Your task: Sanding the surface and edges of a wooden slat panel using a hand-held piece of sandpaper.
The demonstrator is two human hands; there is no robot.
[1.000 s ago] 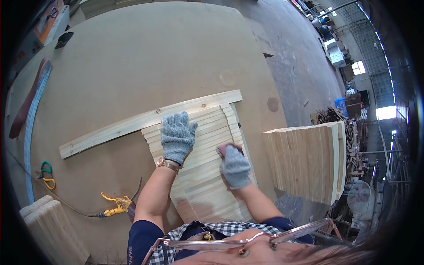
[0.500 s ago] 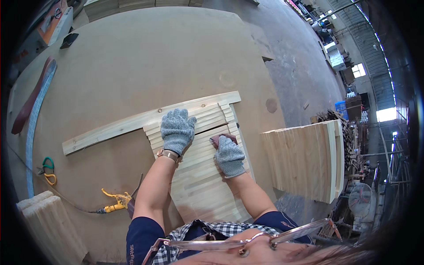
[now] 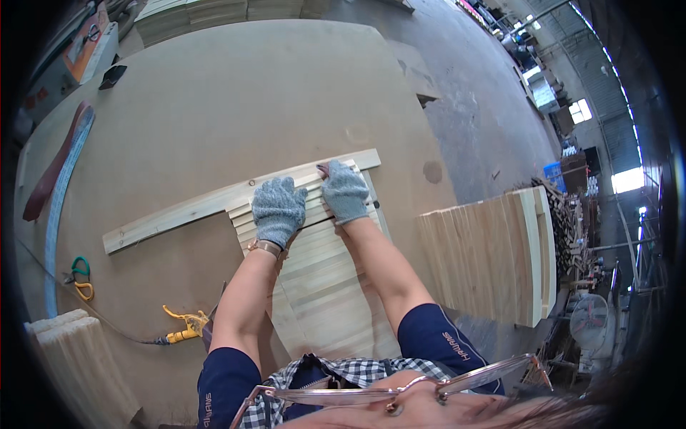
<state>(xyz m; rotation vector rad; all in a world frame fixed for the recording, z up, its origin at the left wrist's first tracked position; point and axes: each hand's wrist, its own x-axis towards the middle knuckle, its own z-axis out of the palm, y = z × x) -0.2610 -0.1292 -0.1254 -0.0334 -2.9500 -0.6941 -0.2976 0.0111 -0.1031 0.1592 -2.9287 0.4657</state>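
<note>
My left hand, in a grey knit glove, rests on a row of pale wooden slats laid side by side. Its fingers lie stretched out toward a longer board across the far end of the row. My right hand, gloved alike, is closed on a folded reddish-brown piece of sandpaper, mostly hidden by the glove. That hand presses near the right ends of the far slats, close beside the left one. A narrow dark gap runs between two slats under my hands.
To the right stands a stack of boards; another stack is at lower left. A yellow air gun with a hose lies left of my forearm. Farther left are green-and-orange-handled cutters and a curved maroon and pale-blue strip.
My right hand has slid away from me and leftward with the sandpaper, from the middle slats to the far ones. My left hand stays on the slats; the view has shifted slightly.
</note>
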